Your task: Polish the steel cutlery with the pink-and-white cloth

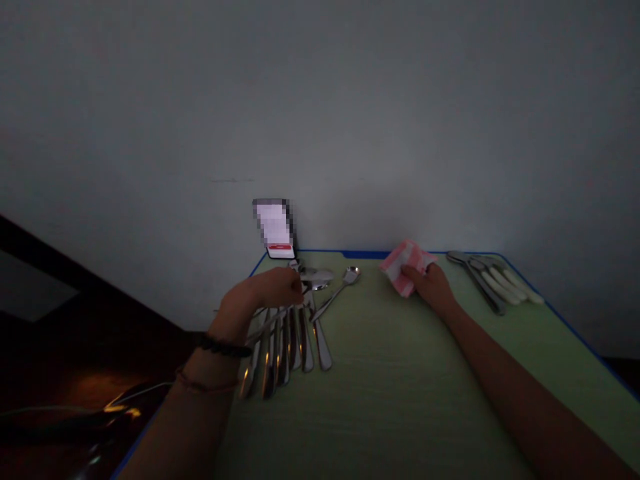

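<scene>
My left hand [270, 290] hangs over a row of several steel spoons [290, 340] at the table's left side, fingers curled down onto the spoon heads; whether it grips one is hidden. One spoon [340, 288] lies apart, slanting toward the middle. My right hand [433, 287] rests on the table farther right, fingers closed on a pink and white cloth [404, 265]. A beaded bracelet and a thin band sit on my left wrist.
A green table [400, 387] with a blue edge stands against a grey wall. A phone [276, 230] leans upright on the wall at the back left. Several more pieces of cutlery [493, 280], some with pale handles, lie at the back right. Dim light throughout.
</scene>
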The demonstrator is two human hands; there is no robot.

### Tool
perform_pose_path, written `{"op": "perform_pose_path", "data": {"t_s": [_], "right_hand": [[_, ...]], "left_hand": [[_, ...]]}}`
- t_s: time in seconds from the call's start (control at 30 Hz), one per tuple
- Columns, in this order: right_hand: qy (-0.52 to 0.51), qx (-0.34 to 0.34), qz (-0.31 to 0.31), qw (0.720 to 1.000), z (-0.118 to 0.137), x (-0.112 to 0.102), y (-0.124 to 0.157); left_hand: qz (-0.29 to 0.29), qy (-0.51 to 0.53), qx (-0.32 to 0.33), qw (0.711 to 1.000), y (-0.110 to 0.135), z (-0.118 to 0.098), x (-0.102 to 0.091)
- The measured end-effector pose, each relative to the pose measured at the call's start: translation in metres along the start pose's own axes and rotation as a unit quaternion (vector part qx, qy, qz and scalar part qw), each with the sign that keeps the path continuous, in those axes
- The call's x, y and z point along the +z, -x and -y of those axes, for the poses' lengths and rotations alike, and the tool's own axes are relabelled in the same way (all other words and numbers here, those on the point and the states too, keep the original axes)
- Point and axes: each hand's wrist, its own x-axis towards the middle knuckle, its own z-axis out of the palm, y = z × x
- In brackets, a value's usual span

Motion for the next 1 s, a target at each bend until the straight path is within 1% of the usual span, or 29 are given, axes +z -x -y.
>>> {"op": "perform_pose_path", "data": {"t_s": [0.27,0.4,0.47,0.53,0.6,0.63,0.7,0.77,0.83,0.9,0.93,1.0], "right_hand": [[-0.008,-0.005,0.002,1.0,0.002,-0.001,0.002],[-0.025,0.006,-0.006,1.0,0.004,-0.003,0.003],[-0.053,0.009,-0.014,0.998,0.003,-0.003,0.002],[-0.086,0.012,-0.029,0.996,0.0,-0.002,0.001],[-0.108,0.022,-0.047,0.993,-0.003,-0.001,-0.001],[-0.12,0.026,-0.051,0.991,-0.005,-0.001,-0.001],[-0.155,0.028,-0.058,0.986,-0.006,-0.001,-0.001],[-0.191,0.016,-0.063,0.979,-0.005,-0.002,0.001],[-0.207,-0.005,-0.068,0.976,-0.003,-0.003,0.002],[-0.224,-0.029,-0.073,0.972,-0.001,-0.003,0.002],[-0.224,-0.031,-0.079,0.971,-0.001,-0.003,0.002],[-0.214,-0.009,-0.087,0.973,-0.002,-0.002,0.0]], "left_hand": [[-0.001,0.085,0.054,0.995,-0.009,0.0,0.009],[-0.018,0.129,0.075,0.989,-0.006,-0.005,0.004],[-0.023,0.172,0.086,0.981,-0.001,-0.012,-0.001],[-0.012,0.275,0.097,0.956,0.005,-0.024,-0.004],[-0.009,0.335,0.103,0.936,0.006,-0.041,-0.001],[-0.004,0.359,0.117,0.926,0.005,-0.05,0.004],[0.038,0.434,0.143,0.889,-0.001,-0.07,0.017],[0.041,0.527,0.122,0.84,-0.01,-0.087,0.033],[0.042,0.612,0.101,0.783,-0.019,-0.099,0.047],[0.069,0.683,0.097,0.721,-0.025,-0.107,0.057],[0.076,0.714,0.094,0.69,-0.026,-0.11,0.061],[0.067,0.765,0.086,0.635,-0.029,-0.115,0.069]]}}
